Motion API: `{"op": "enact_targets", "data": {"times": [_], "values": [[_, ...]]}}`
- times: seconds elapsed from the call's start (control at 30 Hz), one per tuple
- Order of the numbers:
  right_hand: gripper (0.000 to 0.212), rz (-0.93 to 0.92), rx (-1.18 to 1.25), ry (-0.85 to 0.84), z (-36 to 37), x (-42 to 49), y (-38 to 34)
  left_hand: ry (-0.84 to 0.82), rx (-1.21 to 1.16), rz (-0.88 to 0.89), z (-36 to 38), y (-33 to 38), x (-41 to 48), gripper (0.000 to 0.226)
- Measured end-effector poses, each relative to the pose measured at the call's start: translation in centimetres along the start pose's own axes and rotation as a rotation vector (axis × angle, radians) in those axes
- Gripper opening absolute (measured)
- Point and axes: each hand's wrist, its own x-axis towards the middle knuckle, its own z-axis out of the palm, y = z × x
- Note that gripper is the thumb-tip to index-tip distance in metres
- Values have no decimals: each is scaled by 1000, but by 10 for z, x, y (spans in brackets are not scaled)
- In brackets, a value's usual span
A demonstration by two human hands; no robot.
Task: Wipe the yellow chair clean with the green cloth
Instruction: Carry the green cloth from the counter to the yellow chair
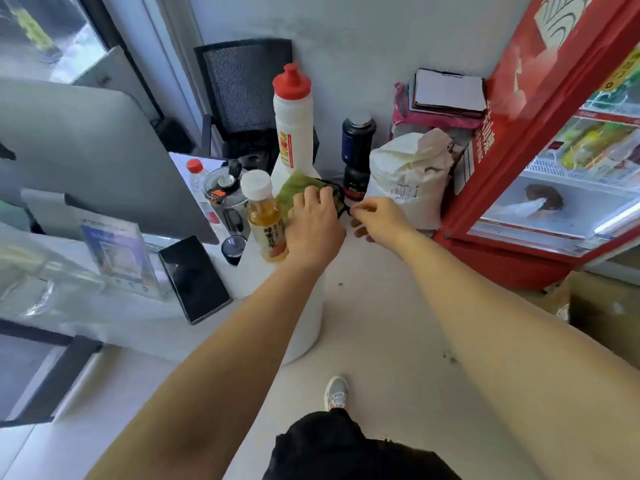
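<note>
- The left hand [313, 223] lies palm-down on the green cloth [294, 192], fingers curled over its soft, crumpled folds, grasping it.
- The cloth sits at the desk [114, 317] corner, against a tall white plastic bottle [292, 133] with a red cap.
- The right hand [377, 216] pinches a thin dark edge beside the cloth.
- A smooth juice bottle [265, 216] touches the left hand.

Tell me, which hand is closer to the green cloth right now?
The left. The left hand rests right on the green cloth, fingers curled over it. The right hand is beside it, pinching a dark edge or strap at the cloth's right side.
</note>
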Motion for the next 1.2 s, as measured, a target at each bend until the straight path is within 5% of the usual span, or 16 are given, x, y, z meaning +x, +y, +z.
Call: {"op": "enact_targets", "data": {"times": [0.17,0.27,0.43,0.6,0.73,0.9,1.07,1.2], "values": [[41,152,93,1,5,51,7,-60,139,-183,32,8,23,66],[60,263,234,-94,9,76,5,-2,207,-182,45,6,24,58],[50,299,320,-292,3,110,-5,53,138,-174,55,9,29,45],[57,435,344,-521,-22,137,-8,282,73,-177,48,32,46,38],[33,420,482,-763,-47,160,-2,395,50,-180,54,74,56,35],[21,177,613,-775,-79,170,8,376,-449,-364,46,114,44,44],[17,82,525,-991,-101,146,-10,487,-490,-713,23,109,26,58],[26,105,511,-1132,-86,106,-28,302,-1242,-836,11,105,-19,67]]}}
